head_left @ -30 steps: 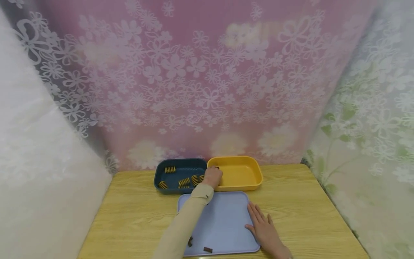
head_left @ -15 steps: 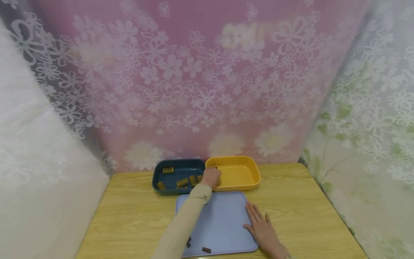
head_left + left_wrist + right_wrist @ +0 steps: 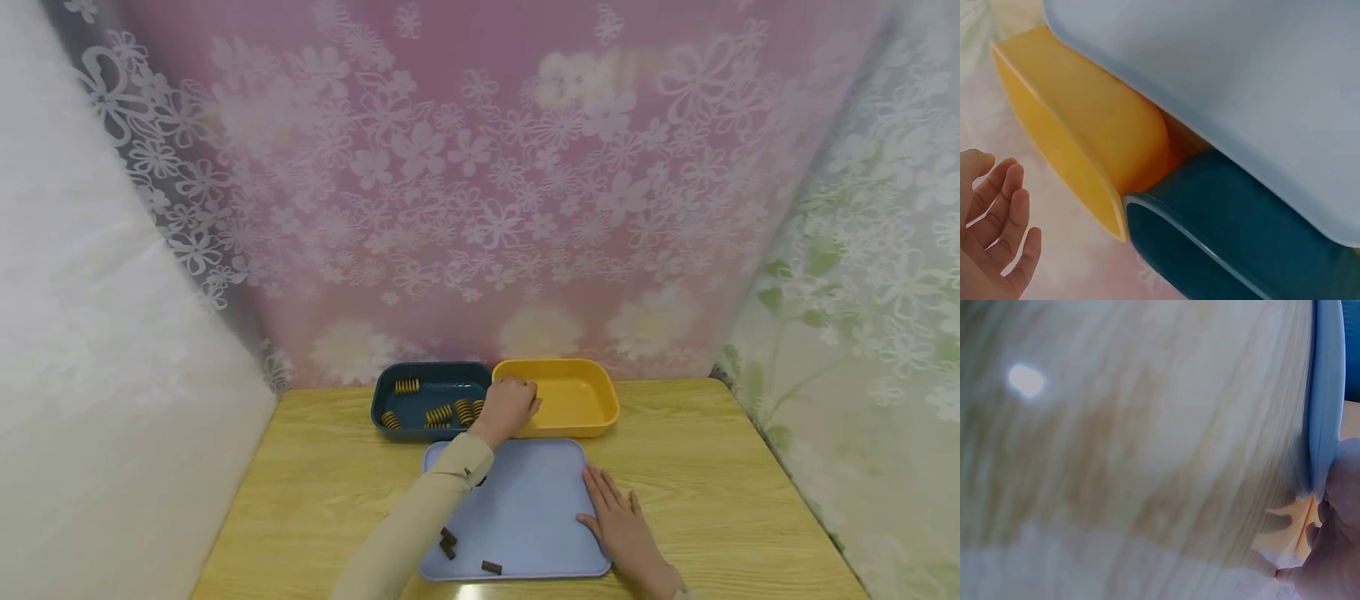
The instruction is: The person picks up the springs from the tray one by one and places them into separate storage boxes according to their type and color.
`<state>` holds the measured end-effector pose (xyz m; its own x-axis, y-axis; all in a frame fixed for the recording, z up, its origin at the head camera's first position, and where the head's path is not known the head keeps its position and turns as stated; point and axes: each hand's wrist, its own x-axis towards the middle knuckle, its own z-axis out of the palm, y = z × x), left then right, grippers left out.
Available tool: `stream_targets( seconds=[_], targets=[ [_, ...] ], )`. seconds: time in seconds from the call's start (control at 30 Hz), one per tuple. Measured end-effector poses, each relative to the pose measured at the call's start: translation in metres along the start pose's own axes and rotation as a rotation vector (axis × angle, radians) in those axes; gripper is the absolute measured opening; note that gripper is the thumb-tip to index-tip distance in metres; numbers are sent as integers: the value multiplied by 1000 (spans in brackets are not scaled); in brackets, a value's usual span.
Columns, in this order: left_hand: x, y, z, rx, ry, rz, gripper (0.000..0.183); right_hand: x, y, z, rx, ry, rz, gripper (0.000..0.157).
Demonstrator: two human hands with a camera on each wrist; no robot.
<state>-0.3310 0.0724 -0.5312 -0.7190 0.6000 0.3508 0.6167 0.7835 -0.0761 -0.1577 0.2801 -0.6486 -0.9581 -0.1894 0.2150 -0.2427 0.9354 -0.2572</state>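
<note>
My left hand (image 3: 510, 408) is over the left end of the yellow box (image 3: 573, 430), beside the dark blue box (image 3: 420, 434). Its fingers are loosely bent with nothing between them in the left wrist view, where the hand (image 3: 997, 231) hangs off the yellow box's rim. Flat against the right edge of the pale blue tray (image 3: 532, 517), my right hand (image 3: 626, 533) rests with fingers extended. Small dark brown coil springs lie on the tray, one (image 3: 491, 567) near its front edge and two (image 3: 447, 542) near the left sleeve. The left forearm hides part of the tray.
Several yellow-and-black coil springs (image 3: 438, 414) lie in the dark blue box. Both boxes stand side by side behind the tray on a wood-grain table (image 3: 697, 483). A flowered pink curtain (image 3: 480, 208) hangs close behind them, with pale curtains at both sides.
The left hand has lifted a little from the yellow box's left end, and its fingers have loosened. A dark bit seen at its fingertips earlier no longer shows. The right hand stays put; the head view shifts slightly.
</note>
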Motion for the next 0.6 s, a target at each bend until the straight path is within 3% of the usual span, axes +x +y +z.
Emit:
stream_targets(
  seconds=[0.3,0.6],
  targets=[
    [-35,-6,-8,-50,31,-59,22,0,0,0,19,3,-9,68],
    [-70,-13,-6,-80,52,-114,19,1,3,3,11,-3,-6,69]
  ],
)
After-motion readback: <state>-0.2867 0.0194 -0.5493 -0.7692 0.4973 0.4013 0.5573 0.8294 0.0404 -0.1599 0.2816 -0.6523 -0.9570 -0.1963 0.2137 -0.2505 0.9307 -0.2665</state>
